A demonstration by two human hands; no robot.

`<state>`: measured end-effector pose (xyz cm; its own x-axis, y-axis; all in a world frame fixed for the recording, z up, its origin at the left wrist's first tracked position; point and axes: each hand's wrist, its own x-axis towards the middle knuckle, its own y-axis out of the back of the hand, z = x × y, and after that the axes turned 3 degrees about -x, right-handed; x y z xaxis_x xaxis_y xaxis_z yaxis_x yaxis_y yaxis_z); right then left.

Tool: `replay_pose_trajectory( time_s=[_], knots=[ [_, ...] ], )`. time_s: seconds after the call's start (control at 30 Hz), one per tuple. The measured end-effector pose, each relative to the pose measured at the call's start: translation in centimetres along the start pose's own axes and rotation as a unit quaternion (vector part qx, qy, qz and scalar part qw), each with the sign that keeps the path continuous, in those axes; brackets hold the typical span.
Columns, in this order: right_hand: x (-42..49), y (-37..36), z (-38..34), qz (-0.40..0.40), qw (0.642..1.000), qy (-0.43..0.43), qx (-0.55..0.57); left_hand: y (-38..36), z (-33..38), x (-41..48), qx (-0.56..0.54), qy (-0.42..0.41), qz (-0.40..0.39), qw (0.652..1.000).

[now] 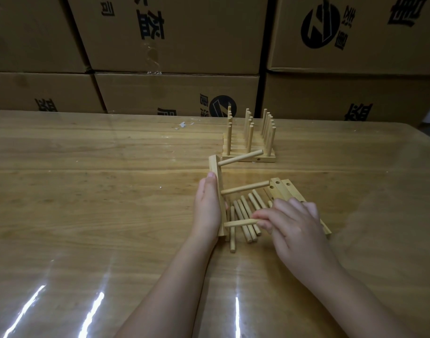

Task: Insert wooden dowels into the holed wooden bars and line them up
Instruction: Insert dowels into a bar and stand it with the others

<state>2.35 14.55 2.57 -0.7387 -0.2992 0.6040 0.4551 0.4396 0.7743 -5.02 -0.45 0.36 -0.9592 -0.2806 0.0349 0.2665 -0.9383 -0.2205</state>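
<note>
My left hand (207, 208) grips a holed wooden bar (216, 172) stood on its edge, thumb along its upper side. Two dowels (245, 188) stick out of the bar to the right. My right hand (293, 224) pinches a third dowel (238, 223) whose left end meets the bar's near end. Several loose dowels (245, 213) lie on the table under it. A few empty holed bars (282, 189) lie partly under my right hand. Farther back stand several finished bars (249, 152) with upright dowels, lined up side by side.
The wooden table (99, 191) has a glossy clear cover with glare streaks near the front. Stacked cardboard boxes (175, 40) form a wall right behind the table's far edge. A small scrap of tape (183, 125) lies at the back.
</note>
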Motion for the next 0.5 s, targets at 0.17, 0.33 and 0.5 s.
replay_pose_trajectory(
  time_s=[0.17,0.33,0.5],
  knots=[
    [-0.10,-0.05,-0.27,-0.014,0.999,-0.028,0.013,0.03,0.04,-0.14,0.010,-0.011,0.007,1.000],
    [-0.05,-0.10,-0.42,-0.043,0.993,-0.088,0.064,0.07,-0.01,-0.32,0.013,-0.013,0.008,1.000],
    [-0.04,-0.39,-0.56,-0.041,0.990,-0.102,0.094,0.13,0.28,-0.14,0.004,0.002,-0.005,1.000]
  ],
)
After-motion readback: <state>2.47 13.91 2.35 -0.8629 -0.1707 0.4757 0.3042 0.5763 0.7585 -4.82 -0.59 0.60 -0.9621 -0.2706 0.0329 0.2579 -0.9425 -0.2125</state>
